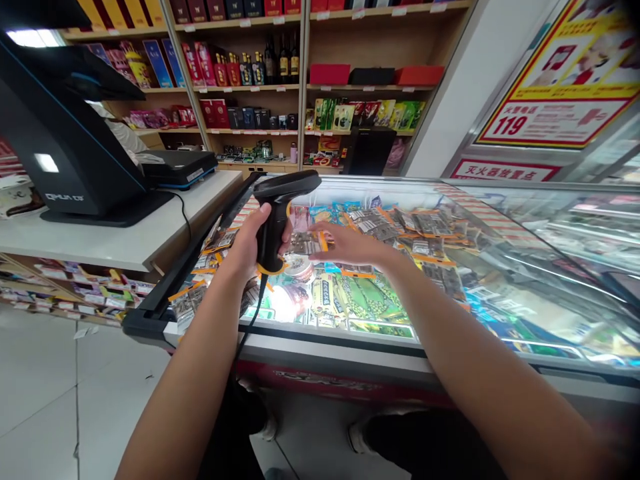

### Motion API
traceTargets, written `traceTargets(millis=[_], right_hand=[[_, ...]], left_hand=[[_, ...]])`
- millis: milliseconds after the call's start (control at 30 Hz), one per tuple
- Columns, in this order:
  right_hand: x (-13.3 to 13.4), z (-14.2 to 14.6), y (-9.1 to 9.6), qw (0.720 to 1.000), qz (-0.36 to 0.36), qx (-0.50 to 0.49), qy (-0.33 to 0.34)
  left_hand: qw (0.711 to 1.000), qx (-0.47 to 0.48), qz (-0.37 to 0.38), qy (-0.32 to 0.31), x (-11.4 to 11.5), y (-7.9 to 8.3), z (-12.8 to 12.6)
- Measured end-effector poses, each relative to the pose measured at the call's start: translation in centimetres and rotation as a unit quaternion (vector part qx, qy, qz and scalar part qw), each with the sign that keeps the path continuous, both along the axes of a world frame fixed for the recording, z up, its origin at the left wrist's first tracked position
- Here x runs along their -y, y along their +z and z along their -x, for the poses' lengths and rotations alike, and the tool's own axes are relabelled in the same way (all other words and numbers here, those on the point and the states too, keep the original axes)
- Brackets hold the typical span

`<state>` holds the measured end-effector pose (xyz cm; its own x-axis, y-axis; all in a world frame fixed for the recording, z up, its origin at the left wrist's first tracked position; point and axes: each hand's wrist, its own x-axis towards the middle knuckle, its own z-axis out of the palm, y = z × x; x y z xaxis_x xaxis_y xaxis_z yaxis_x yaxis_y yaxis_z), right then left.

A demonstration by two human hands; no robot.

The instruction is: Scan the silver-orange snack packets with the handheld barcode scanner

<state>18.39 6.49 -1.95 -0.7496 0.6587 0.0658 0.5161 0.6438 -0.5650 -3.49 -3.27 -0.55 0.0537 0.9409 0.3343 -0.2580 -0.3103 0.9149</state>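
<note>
My left hand [249,239] is wrapped around the handle of a black barcode scanner [286,188] with yellow-orange trim, held above the glass top of a chest freezer [325,339]. From the handle a black cable hangs down over the freezer's front edge. Just right of the scanner, my right hand [349,244] pinches a small snack packet [306,243] with orange edges and a see-through middle. More packets of the same look [376,224] lie spread over the glass on both sides of my hands. Through the glass, green frozen food bags [367,297] show underneath.
A white counter [100,237] stands at left, with a dark checkout terminal [75,147] and a flat black scale [175,167]. Shelves of boxes and bottles [285,61] line the back. The freezer's glass extends right. My feet stand close to its front.
</note>
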Motion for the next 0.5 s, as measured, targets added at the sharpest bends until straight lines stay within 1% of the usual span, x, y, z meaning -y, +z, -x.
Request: traceTargets(millis=[67, 133, 200, 233, 267, 300, 333, 367, 433, 500], right_hand=[[-0.7, -1.8, 0.7, 0.996, 0.053, -0.063, -0.015], [-1.5, -3.1, 1.2, 0.98, 0.143, -0.136, -0.037], [-2.2, -3.9, 1.3, 0.945, 0.245, -0.211, -0.056], [-2.4, -4.0, 1.4, 0.925, 0.281, -0.246, -0.067], [-2.6, -4.0, 1.4, 0.91, 0.3, -0.277, -0.077], [-2.7, -3.9, 1.4, 0.9, 0.299, -0.304, -0.09], [-2.7, -3.8, 1.5, 0.896, 0.28, -0.325, -0.111], [-2.8, -3.7, 1.5, 0.899, 0.245, -0.337, -0.137], [-2.8, -3.5, 1.6, 0.913, 0.139, -0.333, -0.189], [-2.9, -3.7, 1.7, 0.927, 0.032, -0.31, -0.209]], left_hand=[[1.0, -0.012, -0.007, -0.005, 0.1, -0.2, -0.1], [1.0, -0.026, -0.006, -0.004, -0.1, -0.5, -0.2], [0.999, -0.038, -0.002, -0.002, -0.3, -0.8, -0.2], [0.999, -0.042, 0.0, -0.002, -0.4, -1.0, -0.3], [0.999, -0.046, 0.0, 0.0, -0.5, -1.1, -0.3], [0.999, -0.05, 0.001, 0.0, -0.5, -1.1, -0.3], [0.999, -0.054, 0.001, -0.001, -0.6, -1.2, -0.4], [0.998, -0.06, 0.002, -0.005, -0.6, -1.3, -0.4], [0.997, -0.077, 0.012, -0.02, -0.5, -1.4, -0.5], [0.992, -0.11, 0.033, -0.042, -0.4, -1.6, -0.4]])
